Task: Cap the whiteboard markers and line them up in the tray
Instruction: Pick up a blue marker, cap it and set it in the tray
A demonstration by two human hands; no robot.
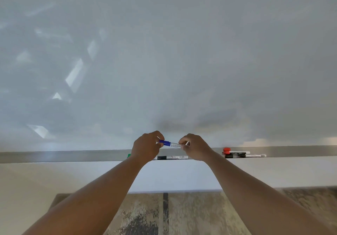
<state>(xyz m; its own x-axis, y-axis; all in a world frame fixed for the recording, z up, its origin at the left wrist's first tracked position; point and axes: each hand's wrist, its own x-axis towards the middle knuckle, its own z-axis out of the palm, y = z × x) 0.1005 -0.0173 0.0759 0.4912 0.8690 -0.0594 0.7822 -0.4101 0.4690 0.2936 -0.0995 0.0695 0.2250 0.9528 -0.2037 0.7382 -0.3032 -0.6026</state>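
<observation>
A blue whiteboard marker (172, 144) with a white barrel is held level between both hands, just above the metal tray (73, 156). My left hand (146, 146) pinches its blue cap end. My right hand (194, 147) grips the other end of the barrel. A black-capped marker (172, 157) lies in the tray right below my hands. Something green (129, 155) peeks out in the tray behind my left wrist. To the right, a red-capped marker (226, 149) and black-capped markers (244, 155) lie together in the tray.
The whiteboard (164, 61) fills the view above the tray, with light reflections on its left side. A white wall strip (182, 176) runs under the tray, and patterned flooring (182, 214) shows below it.
</observation>
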